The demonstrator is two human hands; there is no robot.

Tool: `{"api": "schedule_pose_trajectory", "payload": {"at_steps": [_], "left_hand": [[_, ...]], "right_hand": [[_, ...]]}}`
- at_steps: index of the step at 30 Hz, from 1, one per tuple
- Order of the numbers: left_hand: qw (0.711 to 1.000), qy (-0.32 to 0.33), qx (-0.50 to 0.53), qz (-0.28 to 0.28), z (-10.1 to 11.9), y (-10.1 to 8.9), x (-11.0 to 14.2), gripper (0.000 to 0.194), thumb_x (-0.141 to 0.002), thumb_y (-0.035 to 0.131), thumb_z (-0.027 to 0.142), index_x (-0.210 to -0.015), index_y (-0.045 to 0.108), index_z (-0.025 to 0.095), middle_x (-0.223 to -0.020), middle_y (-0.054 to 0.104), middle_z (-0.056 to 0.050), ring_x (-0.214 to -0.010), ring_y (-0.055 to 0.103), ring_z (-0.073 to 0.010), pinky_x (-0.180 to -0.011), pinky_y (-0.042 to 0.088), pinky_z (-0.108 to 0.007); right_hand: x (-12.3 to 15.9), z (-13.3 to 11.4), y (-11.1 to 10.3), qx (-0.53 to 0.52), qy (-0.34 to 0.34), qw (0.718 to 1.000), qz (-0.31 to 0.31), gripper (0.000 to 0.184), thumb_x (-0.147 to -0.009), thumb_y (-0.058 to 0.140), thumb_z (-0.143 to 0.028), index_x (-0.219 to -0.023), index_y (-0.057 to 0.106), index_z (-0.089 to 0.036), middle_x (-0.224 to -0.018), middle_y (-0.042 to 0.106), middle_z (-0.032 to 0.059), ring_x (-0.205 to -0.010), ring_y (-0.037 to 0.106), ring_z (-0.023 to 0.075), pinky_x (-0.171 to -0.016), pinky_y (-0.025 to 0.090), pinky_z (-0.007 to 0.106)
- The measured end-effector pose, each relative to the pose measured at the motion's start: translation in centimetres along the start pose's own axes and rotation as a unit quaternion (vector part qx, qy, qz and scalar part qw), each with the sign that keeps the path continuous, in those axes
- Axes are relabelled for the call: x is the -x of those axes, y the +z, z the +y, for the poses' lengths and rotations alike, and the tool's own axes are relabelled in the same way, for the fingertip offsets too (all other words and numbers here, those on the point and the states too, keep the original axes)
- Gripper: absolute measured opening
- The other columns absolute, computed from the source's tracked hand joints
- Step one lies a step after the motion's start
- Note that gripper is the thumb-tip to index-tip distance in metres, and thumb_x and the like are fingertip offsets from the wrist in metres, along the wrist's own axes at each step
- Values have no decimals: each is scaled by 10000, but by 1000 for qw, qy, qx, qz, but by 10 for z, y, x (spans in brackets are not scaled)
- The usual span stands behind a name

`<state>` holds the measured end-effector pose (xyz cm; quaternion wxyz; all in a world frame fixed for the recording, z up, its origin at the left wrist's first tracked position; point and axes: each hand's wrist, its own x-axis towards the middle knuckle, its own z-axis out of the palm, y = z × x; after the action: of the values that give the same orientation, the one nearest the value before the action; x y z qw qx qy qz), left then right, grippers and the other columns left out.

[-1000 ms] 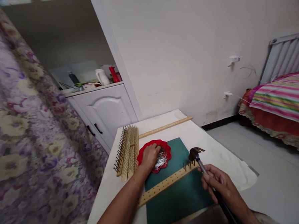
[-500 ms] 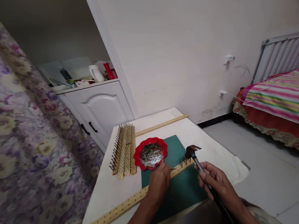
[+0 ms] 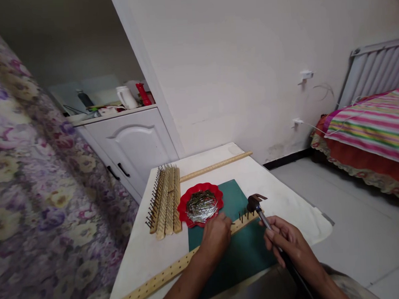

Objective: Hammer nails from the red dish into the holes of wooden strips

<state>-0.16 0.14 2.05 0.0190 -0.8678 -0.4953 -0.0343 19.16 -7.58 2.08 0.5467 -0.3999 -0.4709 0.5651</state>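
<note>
My left hand (image 3: pixel 217 233) is closed in a pinch over the long wooden strip (image 3: pixel 159 278), just beside the red scalloped dish (image 3: pixel 183 207). A nail showed between its fingertips a moment ago; the fingers now hide it. Loose nails (image 3: pixel 202 206) fill the dish. My right hand (image 3: pixel 289 243) grips a claw hammer (image 3: pixel 264 219) by its handle, the head raised near the strip's far end. Several dark nails (image 3: pixel 243 217) stand upright in that end. Rows of small holes run along the strip, which crosses a green mat (image 3: pixel 251 249).
Several wooden strips studded with nails (image 3: pixel 165 200) lie at the table's left. Another thin strip (image 3: pixel 217 166) rests at the back of the white table (image 3: pixel 289 207). A cabinet (image 3: pixel 132 144), floral curtain (image 3: pixel 55 197) and bed (image 3: pixel 372 118) surround it.
My left hand has shifted slightly right and away from me along the strip, so the nail at its fingertips is no longer visible. The right hand and hammer have hardly moved.
</note>
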Motion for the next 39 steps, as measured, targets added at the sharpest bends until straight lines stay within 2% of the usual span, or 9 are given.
{"api": "schedule_pose_trajectory", "payload": {"at_steps": [5,10,15,21,29,39], "left_hand": [[997,16,70,2,-2,1,-11,193,-852,427,176,-802,613,181,-813,625,-48,-733,593,-170,-615,376,-246],[978,-30,202,51,-1,18,-15,139,-819,511,217,-785,643,187,-796,660,-29,-767,598,-165,-674,394,-240],[955,-64,272,96,2,31,-16,133,-799,549,238,-729,649,185,-735,660,-15,-707,587,-151,-642,380,-232],[957,-71,255,118,1,40,-17,150,-778,542,181,-634,582,164,-645,600,-3,-629,533,-135,-574,315,-222],[947,-58,284,138,0,48,-17,180,-776,522,162,-596,518,159,-614,545,8,-586,481,-116,-555,281,-218],[939,-76,312,126,1,47,-16,113,-715,496,96,-620,515,156,-627,543,-3,-597,490,-126,-563,289,-222]], "right_hand": [[0,-1,0,-5,-1,1000,-6,246,-853,539,-406,-940,499,-180,-587,568,-57,-299,407,22,-329,239,151],[-2,4,0,-11,0,1000,-14,235,-859,539,-391,-956,500,-181,-587,575,-57,-294,400,15,-321,238,141],[-5,10,6,-9,11,999,-40,238,-866,528,-388,-969,495,-176,-581,582,-56,-279,405,16,-306,240,137],[-8,11,21,5,18,996,-85,242,-864,529,-396,-939,505,-167,-580,569,-63,-280,398,12,-303,240,130],[-11,10,28,13,24,997,-69,245,-868,514,-408,-942,500,-174,-598,565,-64,-281,390,11,-296,241,128],[-11,13,30,46,36,995,-84,257,-869,494,-411,-955,499,-169,-583,562,-65,-278,398,20,-305,229,143]]}}
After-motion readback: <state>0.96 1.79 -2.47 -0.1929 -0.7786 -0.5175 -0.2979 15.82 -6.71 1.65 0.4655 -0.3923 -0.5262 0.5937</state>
